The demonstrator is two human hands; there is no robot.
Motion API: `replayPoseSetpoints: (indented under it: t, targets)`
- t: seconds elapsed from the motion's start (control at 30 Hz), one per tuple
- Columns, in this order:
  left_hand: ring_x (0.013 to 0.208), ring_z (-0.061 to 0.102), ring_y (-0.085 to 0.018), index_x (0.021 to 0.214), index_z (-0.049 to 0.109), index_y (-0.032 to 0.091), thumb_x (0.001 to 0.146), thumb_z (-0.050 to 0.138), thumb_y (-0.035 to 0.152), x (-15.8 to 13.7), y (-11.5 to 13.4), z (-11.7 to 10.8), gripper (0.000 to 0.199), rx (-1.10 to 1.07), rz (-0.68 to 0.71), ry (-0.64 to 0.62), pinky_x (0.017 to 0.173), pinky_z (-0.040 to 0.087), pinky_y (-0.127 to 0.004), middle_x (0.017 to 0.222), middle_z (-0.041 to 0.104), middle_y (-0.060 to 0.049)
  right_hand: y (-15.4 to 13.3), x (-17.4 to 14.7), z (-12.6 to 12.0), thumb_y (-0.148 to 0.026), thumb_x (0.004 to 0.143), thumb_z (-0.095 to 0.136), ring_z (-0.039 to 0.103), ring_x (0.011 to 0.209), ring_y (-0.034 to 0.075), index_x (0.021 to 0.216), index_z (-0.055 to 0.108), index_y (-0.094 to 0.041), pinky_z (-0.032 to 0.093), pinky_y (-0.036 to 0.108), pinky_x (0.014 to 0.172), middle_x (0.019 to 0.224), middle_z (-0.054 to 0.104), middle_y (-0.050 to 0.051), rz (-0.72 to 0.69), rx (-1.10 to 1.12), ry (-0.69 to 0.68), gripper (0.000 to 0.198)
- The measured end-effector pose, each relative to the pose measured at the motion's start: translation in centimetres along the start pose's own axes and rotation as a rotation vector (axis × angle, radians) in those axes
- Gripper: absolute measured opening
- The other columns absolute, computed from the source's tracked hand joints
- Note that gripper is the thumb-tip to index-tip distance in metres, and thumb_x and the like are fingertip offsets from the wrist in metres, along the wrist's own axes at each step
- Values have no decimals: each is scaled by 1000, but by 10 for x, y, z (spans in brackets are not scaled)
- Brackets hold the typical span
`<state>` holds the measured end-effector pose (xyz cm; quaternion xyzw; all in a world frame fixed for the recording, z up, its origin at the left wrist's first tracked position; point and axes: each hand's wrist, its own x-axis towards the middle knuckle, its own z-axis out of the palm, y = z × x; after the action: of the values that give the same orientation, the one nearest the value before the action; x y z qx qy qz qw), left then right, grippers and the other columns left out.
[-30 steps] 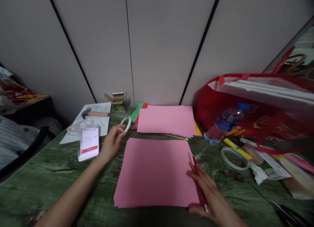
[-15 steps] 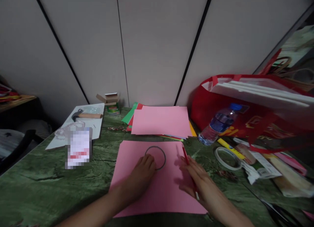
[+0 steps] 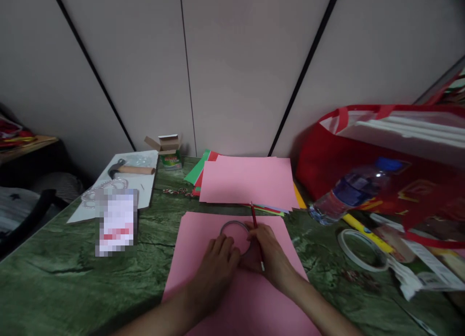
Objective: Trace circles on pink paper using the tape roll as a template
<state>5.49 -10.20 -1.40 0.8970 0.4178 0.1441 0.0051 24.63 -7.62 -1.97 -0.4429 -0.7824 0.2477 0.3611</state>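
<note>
A thin grey ring (image 3: 234, 221) lies flat on a pink sheet of paper (image 3: 196, 229). My left hand (image 3: 217, 266) presses down on the ring's lower left part with its fingers curled together, hiding that stretch of the rim. In my right hand (image 3: 271, 254) is a red pencil (image 3: 253, 214), gripped between thumb and fingers, with one end pointing to the far side and its white end towards me. The right fingertips are close to the ring's right edge; whether they touch it I cannot tell.
Behind the sheet lies a stack of coloured paper (image 3: 247, 181). To the right are a water bottle (image 3: 348, 190), a red bag (image 3: 319, 147), a tape roll (image 3: 359, 251) and a yellow tube (image 3: 366, 232). A hammer (image 3: 136, 170), beads and a small box (image 3: 170, 157) are at left.
My right hand has moved left with the pencil, from the sheet's right side to beside the ring. My left hand stays at the ring. The view has shifted slightly.
</note>
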Motion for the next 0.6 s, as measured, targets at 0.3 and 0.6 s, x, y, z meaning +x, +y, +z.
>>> replayPoseSetpoints:
  t: [0.3,0.6]
  targets:
    - [100,56,-28,103,54,9,77,39,-4,-6,4,-5,33,14,158,210,89,49,-41,98,61,-14,0,-2,-1,-9,66,71,51,115,28,96,51,-21,46,44,91,121,55,12,16,-15,32,38]
    - [83,60,-23,92,58,14,82,37,-1,-5,10,-15,28,-6,174,89,77,53,-35,87,64,-11,-1,-1,-2,-13,63,75,52,104,28,95,51,-22,47,41,84,111,57,10,-49,-36,37,42]
